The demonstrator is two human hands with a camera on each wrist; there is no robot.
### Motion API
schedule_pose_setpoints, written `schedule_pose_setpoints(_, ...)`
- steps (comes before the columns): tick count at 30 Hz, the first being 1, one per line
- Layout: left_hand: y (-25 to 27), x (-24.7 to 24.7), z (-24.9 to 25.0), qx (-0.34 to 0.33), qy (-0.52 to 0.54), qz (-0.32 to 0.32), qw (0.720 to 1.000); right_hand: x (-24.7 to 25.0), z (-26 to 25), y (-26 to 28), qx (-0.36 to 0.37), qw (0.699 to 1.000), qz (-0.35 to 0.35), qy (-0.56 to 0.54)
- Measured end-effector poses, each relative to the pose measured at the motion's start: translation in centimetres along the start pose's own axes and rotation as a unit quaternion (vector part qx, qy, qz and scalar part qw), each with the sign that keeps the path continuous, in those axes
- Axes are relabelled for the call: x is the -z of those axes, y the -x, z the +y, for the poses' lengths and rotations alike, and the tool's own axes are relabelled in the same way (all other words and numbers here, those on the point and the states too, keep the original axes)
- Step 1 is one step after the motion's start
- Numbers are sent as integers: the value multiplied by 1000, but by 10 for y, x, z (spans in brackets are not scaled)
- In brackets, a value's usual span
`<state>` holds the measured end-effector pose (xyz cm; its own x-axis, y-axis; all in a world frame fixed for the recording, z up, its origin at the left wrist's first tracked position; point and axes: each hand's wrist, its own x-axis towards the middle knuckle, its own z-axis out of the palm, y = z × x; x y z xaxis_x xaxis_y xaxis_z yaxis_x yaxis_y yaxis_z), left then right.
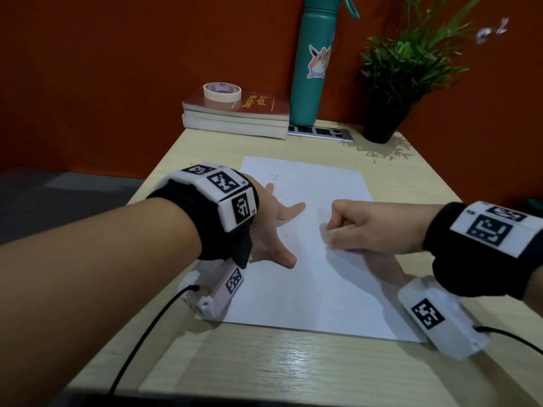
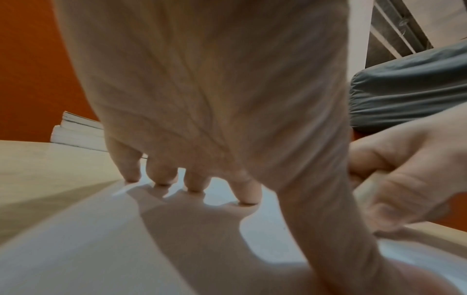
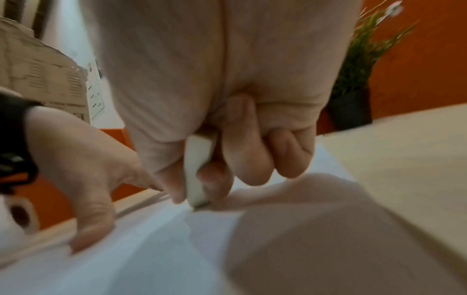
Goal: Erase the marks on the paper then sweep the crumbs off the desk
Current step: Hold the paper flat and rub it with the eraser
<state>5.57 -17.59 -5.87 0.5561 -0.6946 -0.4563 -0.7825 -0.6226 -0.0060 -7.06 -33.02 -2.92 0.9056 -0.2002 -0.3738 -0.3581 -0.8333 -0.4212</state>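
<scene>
Our right hand [image 3: 222,123] pinches the eraser [image 3: 198,169] between thumb and fingers, its lower edge on the paper [image 1: 308,283] — we are in the erasing step. Our left hand [image 1: 273,227] lies spread and straight, fingertips [image 2: 248,194] pinning the sheet near its left edge. Crumbs [image 1: 279,189] dot the far half. Next, probably, more short strokes with the sheet held firm — then sweeping the desk [image 1: 293,371].

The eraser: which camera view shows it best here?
The right wrist view. The white eraser shows edge-on, pinched between thumb and fingers of the right hand, its tip on the paper. The head view shows only a blurred pale sliver under the fist; the left wrist view shows a blurred strip.
</scene>
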Motion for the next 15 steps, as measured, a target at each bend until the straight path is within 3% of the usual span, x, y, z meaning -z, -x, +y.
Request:
schedule_pose_setpoints(4, 0, 0, 2, -11, -22, 32, 999, 2, 3, 4, -7, 1000, 24, 15)
schedule_pose_setpoints(7, 2, 0, 1, -9, -25, 22, 999, 1, 0, 4, 6, 1000, -30, 0)
schedule_pose_setpoints(11, 0, -4, -1, -24, -23, 44, 998, 6, 6, 1, -14, 1000, 2, -9)
schedule_pose_setpoints(15, 2, -5, 0, -17, -25, 43, 999, 2, 9, 0, -9, 998, -24, -49)
